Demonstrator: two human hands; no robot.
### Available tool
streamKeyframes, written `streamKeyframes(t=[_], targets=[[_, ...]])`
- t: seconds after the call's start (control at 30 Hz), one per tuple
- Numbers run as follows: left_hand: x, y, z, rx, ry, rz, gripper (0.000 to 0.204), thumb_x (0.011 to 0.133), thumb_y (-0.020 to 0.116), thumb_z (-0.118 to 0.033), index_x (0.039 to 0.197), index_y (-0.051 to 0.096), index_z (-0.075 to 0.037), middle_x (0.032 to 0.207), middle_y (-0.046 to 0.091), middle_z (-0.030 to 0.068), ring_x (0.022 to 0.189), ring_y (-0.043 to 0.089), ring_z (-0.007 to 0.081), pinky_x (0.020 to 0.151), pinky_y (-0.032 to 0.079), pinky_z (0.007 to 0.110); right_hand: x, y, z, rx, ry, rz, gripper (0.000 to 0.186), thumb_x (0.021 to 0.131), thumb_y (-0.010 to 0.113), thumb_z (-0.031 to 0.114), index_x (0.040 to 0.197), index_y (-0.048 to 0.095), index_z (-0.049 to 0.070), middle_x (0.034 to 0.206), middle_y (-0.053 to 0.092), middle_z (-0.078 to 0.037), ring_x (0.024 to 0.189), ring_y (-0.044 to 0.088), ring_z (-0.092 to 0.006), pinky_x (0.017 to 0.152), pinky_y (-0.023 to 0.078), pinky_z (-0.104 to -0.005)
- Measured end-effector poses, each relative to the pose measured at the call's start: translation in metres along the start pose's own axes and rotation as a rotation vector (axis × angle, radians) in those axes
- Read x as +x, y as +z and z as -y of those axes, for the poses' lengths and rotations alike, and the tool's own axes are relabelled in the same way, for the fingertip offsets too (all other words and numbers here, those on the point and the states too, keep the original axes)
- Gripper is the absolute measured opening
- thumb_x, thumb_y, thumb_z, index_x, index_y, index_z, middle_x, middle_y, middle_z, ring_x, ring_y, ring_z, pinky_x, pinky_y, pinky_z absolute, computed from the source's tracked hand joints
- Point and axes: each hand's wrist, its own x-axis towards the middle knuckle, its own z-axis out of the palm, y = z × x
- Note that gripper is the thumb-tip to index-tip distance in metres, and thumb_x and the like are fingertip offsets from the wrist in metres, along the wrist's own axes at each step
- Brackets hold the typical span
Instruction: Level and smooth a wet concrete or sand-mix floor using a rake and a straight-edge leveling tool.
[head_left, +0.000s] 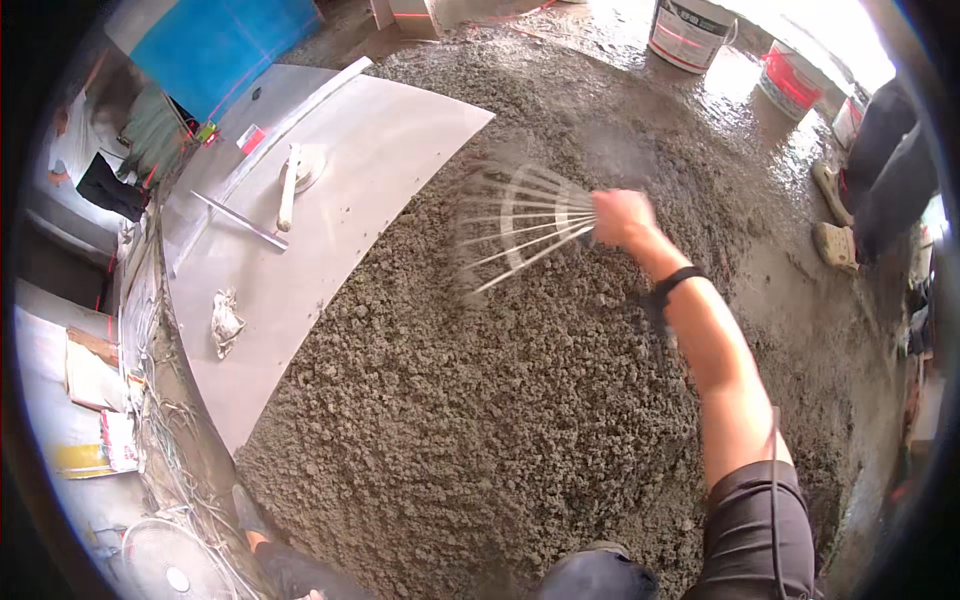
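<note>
My right hand (622,216) is closed round the narrow end of a pale fan rake (520,217). Its spread tines point left over the grey, crumbly wet mortar (430,400) and are smeared by motion. Whether the tips touch the mortar, I cannot tell. A dark band sits on my right wrist. At the lower edge, beside my dark trouser leg, a sliver of skin shows that may be my left hand (315,595); its fingers are hidden. Left of the mortar lies a large pale board (370,150).
On the board rest a long straightedge (290,115), a white-handled trowel (289,190), a thin metal bar (238,219) and a crumpled plastic bag (226,322). Buckets (690,35) stand back right. Another person's shoes (835,246) are at right; someone else is far left. A fan (175,565) is lower left.
</note>
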Motion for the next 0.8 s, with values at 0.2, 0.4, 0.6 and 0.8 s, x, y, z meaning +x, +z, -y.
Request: streamKeyframes(t=[0.2, 0.4, 0.6, 0.8], targets=[[0.004, -0.002, -0.012, 0.033, -0.1, -0.016, 0.01, 0.095, 0.071, -0.005, 0.094, 0.073, 0.005, 0.085, 0.065, 0.0168, 0.074, 0.064, 0.034, 0.069, 0.056, 0.042, -0.078, 0.002, -0.18, -0.099, 0.204, -0.095, 0.015, 0.079, 0.065, 0.016, 0.091, 0.071, 0.007, 0.088, 0.074, -0.019, 0.089, 0.072, -0.0427, 0.079, 0.059, -0.0515], [-0.036, 0.009, 0.086, 0.02, -0.208, 0.136, 0.013, 0.094, 0.065, -0.005, 0.103, 0.064, 0.004, 0.096, 0.06, 0.0177, 0.086, 0.06, 0.0351, 0.077, 0.049, 0.042, -0.113, -0.006, -0.106, 0.084, 0.253, -0.156, 0.021, 0.077, 0.064, 0.011, 0.095, 0.069, 0.001, 0.094, 0.072, -0.026, 0.09, 0.073, -0.0438, 0.081, 0.059, -0.0529], [-0.002, 0.021, 0.036, -0.091, -0.064, -0.031, 0.012, 0.094, 0.063, 0.0, 0.084, 0.056, 0.003, 0.078, 0.046, 0.0119, 0.067, 0.047, 0.0264, 0.059, 0.035, 0.04, -0.07, -0.007, 0.135, 0.311, -0.078, -0.01, 0.024, 0.075, 0.065, 0.014, 0.094, 0.073, 0.002, 0.089, 0.074, -0.024, 0.086, 0.075, -0.0418, 0.079, 0.061, -0.051], [0.004, 0.013, 0.034, -0.065, 0.069, -0.005, 0.01, 0.095, 0.064, -0.001, 0.087, 0.058, 0.004, 0.08, 0.045, 0.0105, 0.064, 0.045, 0.0258, 0.058, 0.036, 0.039, -0.04, -0.008, 0.127, 0.162, -0.171, 0.04, 0.02, 0.07, 0.07, 0.015, 0.086, 0.077, 0.004, 0.088, 0.076, -0.019, 0.086, 0.076, -0.0372, 0.077, 0.062, -0.0449]])
